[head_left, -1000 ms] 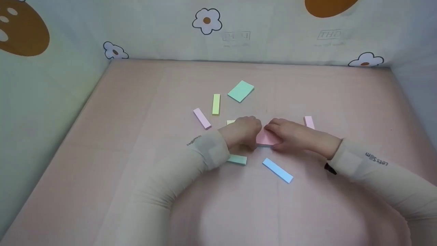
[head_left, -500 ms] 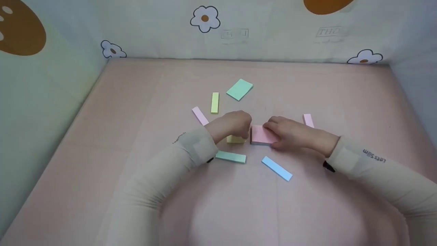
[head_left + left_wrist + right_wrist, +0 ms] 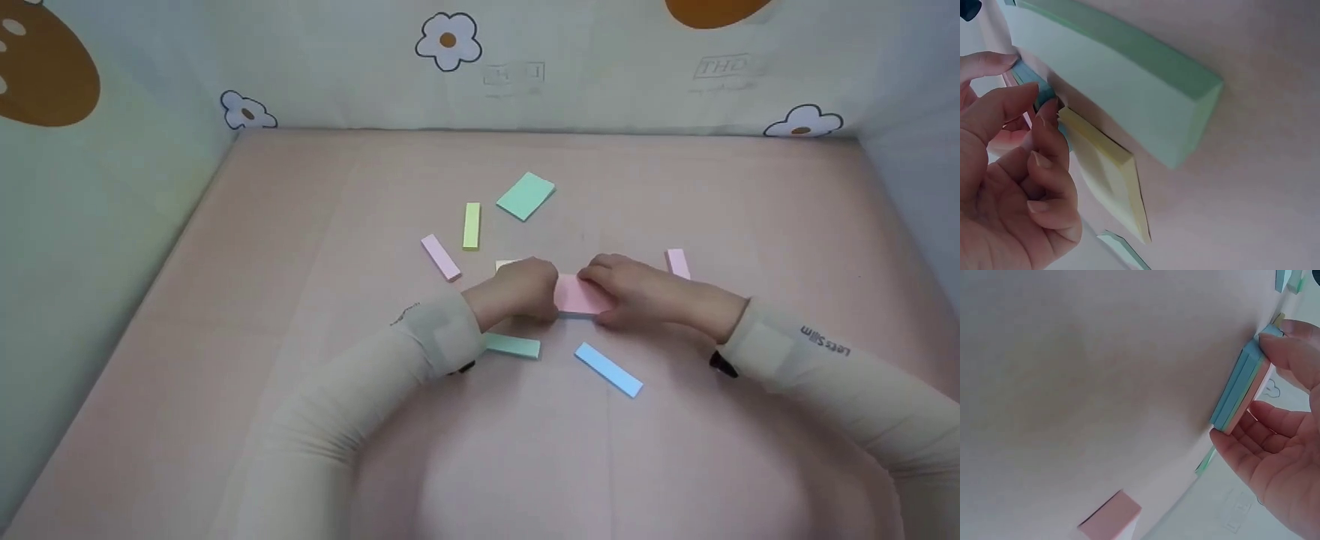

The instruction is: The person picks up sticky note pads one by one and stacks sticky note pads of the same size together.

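Observation:
A stack of sticky-note pads, pink on top with blue below, point(image 3: 581, 295) lies mid-table; the right wrist view shows its blue, green and pink layers point(image 3: 1241, 388). My right hand point(image 3: 637, 292) grips the stack's right side between thumb and fingers. At its left end is my left hand point(image 3: 529, 289), thumb and index finger pinching the stack's edge in the left wrist view, the other fingers point(image 3: 1053, 169) curled. Beneath and beside the left hand lies a yellow pad point(image 3: 1106, 163), mostly covered in the head view. The green strip pad point(image 3: 514, 346) is close to the left wrist.
A green pad point(image 3: 526, 196) lies at the back, a yellow strip point(image 3: 471, 226) and a pink strip point(image 3: 441, 258) left of it. Nearer the front is a blue strip point(image 3: 608, 370). Another pink strip point(image 3: 678, 264) sits behind the right forearm. Patterned cloth walls surround the table.
My left hand moved left off the stack over the yellow pad, then came back right to the stack's left end. My right hand has kept its grip on the stack.

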Available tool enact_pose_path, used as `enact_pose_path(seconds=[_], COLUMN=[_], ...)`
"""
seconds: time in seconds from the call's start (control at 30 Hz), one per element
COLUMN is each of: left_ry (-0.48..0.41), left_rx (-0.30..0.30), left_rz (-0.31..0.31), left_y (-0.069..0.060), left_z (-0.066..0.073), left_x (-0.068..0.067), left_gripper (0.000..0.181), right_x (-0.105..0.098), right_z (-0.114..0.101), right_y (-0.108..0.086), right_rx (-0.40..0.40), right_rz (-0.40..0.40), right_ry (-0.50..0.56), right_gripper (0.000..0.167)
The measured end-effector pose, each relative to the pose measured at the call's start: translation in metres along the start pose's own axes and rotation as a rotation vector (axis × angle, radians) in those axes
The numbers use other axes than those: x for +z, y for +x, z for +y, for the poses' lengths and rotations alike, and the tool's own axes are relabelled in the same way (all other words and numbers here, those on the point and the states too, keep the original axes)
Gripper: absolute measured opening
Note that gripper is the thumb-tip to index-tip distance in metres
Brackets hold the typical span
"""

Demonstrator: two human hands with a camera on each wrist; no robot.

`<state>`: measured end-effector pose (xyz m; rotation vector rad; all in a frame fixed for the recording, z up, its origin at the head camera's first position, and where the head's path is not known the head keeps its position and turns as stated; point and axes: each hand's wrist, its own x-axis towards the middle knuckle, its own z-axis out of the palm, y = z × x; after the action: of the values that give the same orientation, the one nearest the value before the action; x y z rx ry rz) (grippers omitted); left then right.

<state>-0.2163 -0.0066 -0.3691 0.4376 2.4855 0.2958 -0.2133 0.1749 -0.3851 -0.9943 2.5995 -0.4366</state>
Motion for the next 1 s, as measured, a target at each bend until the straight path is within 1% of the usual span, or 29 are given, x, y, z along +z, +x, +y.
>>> enact_pose_path(seconds=[0.07,0.27,0.33,0.4,0.53,0.67,0.73,0.93,1.0], left_ry=[0.000,-0.009,-0.023,-0.030,-0.038,-0.054,-0.057,-0.073,-0.052], left_rx=[0.003,0.015,0.009,-0.001,-0.018,-0.036,-0.039,-0.049,-0.049], left_rz=[0.000,-0.011,-0.017,-0.021,-0.028,-0.038,-0.042,-0.039,-0.029], left_y=[0.000,-0.001,-0.001,-0.001,-0.001,-0.001,-0.001,-0.003,-0.003], left_z=[0.000,0.000,0.000,-0.001,-0.001,0.001,0.002,0.004,0.005], left_x=[0.001,0.001,0.000,-0.001,-0.002,-0.002,-0.002,-0.002,-0.001], left_gripper=[0.026,0.025,0.024,0.024,0.024,0.024,0.023,0.025,0.024], right_x=[-0.001,-0.008,-0.012,-0.016,-0.019,-0.015,-0.013,-0.010,-0.011], right_z=[0.000,0.002,0.001,0.001,-0.001,-0.002,-0.001,-0.002,-0.003], right_y=[-0.001,-0.006,-0.007,-0.009,-0.009,-0.008,-0.008,-0.005,-0.005], right_rx=[-0.011,-0.006,0.002,0.026,0.101,0.155,0.165,0.161,0.174], right_rz=[-0.002,-0.049,-0.039,-0.023,-0.001,0.014,0.024,0.037,0.036], right_ry=[0.012,0.063,0.093,0.145,0.255,0.292,0.305,0.347,0.377], right_gripper=[0.053,0.061,0.061,0.059,0.055,0.056,0.056,0.056,0.056])
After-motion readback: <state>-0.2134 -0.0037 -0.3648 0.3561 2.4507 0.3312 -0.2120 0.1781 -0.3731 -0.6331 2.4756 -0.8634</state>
